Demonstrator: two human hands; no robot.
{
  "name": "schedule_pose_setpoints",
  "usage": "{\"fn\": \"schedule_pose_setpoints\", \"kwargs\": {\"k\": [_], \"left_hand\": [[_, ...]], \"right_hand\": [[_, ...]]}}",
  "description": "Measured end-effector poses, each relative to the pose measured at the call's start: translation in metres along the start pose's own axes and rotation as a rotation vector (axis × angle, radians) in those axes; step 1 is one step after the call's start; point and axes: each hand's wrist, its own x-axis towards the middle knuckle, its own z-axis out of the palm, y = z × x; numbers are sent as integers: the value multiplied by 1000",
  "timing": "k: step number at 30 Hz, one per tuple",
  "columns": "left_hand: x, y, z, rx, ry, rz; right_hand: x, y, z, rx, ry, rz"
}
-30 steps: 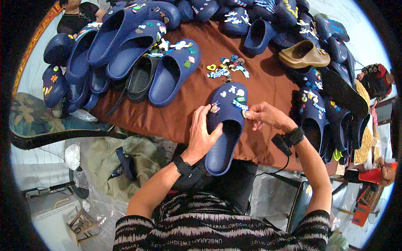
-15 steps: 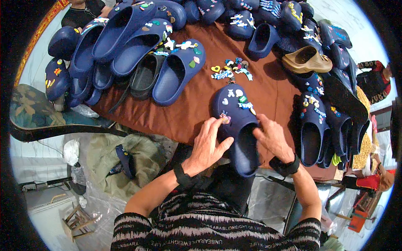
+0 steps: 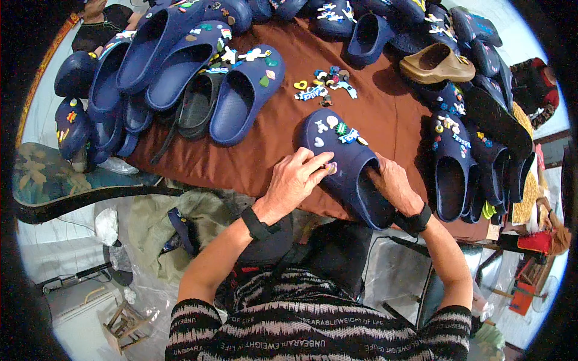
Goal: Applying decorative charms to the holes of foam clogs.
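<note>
A navy clog (image 3: 344,157) lies tilted on the brown cloth in front of me, its toe pointing away and its heel toward me. Small charms dot its toe, among them a white bear, a heart and a green burst. My left hand (image 3: 294,182) pinches a small pinkish-yellow shoe charm (image 3: 330,169) against the clog's left side. At the clog's opening, my right hand (image 3: 397,189) grips the right rim, with its fingertips hidden inside the shoe. Beyond the toe sits a little pile of loose charms (image 3: 328,86).
Several decorated navy clogs (image 3: 244,99) are heaped at the left and along the far side. A tan clog (image 3: 436,65) rests at the right, above more navy clogs (image 3: 453,174). The brown cloth (image 3: 271,144) covers the table. Another person (image 3: 99,30) is at the far left.
The clog has turned, its heel swinging right and away from me. My right hand has moved from beside the opening to inside its rim; my left still pinches at the charm.
</note>
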Motion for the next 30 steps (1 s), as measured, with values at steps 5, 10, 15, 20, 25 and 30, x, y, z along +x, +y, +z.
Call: {"fn": "schedule_pose_setpoints", "kwargs": {"k": [5,10,15,20,25,30], "left_hand": [[4,-5,-3,47,-41,57],[3,-11,-3,49,-40,100],[4,-13,-4,10,-67,80],[2,-3,-6,-2,-37,12],[-1,-1,-7,-32,-110,-6],[2,-4,-5,-47,-73,10]], "right_hand": [[1,2,1,73,-15,-16],[2,0,0,119,-22,-42],[3,2,1,113,-42,-15],[2,1,-1,118,-47,-5],[1,4,1,116,-43,-1],[3,5,4,91,-45,14]]}}
